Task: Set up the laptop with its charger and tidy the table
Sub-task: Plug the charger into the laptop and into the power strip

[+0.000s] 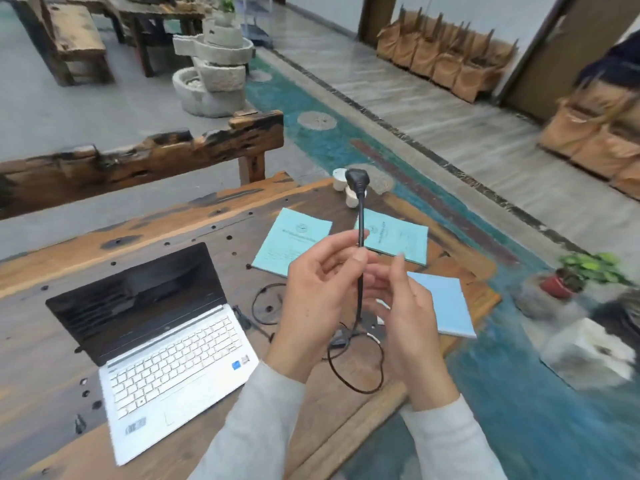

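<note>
Black cable (361, 216) held upright, pinched by fingers of left hand (318, 292). Fingers of right hand (408, 313) relaxed beside it, gripping nothing.

Looks like a rustic tea house or lounge, not an office: chunky reclaimed-wood table (214, 216), matching bench (138, 161), stacked stone fountain (214, 64), little white tea cups (340, 180), pond-style teal floor strip (346, 147), potted plant (571, 278).
</note>
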The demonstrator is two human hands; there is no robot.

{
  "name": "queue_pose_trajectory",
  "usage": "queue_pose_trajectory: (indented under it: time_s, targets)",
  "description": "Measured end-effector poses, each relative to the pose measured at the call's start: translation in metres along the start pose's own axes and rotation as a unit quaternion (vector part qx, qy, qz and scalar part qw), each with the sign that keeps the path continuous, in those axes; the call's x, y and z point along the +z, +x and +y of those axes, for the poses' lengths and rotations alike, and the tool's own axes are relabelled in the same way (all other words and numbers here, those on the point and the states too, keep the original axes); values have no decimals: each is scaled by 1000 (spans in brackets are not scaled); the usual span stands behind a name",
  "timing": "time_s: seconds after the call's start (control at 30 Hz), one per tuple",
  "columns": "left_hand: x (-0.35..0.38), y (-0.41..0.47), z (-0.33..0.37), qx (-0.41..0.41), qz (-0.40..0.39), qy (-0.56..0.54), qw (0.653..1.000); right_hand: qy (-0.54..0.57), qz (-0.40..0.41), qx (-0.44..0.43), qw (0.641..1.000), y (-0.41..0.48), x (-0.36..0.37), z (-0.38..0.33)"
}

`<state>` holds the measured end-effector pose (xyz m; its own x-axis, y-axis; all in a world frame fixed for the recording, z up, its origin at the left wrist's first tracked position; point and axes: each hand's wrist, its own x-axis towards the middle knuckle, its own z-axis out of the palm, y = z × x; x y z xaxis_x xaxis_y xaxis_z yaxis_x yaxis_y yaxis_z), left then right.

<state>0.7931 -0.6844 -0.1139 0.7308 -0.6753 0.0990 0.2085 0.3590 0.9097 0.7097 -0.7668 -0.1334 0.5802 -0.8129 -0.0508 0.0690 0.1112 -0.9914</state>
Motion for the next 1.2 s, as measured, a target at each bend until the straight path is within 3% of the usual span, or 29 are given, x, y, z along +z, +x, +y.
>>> queue_pose_trajectory:
  time_s: [0.2,0.4,0.83,1.0,1.2]
  targets:
    - [29,-57,-21,-15,-115,-16,993,81,47,-22,995,-34,-39,-43]
    - [60,-96,-50,-58,-182,-8,982,39,120,-28,992,-71,-87,-52]
    - [168,-185,-127,-130,-382,38,914,71,334,-32,939,-167,-238,-31]
    - [230,-242,-156,-168,-428,61,886,49,412,-68,907,-213,-317,-29]
    - [288,-291,-186,-182,-434,107,876,39,423,-70,903,-254,-403,-20]
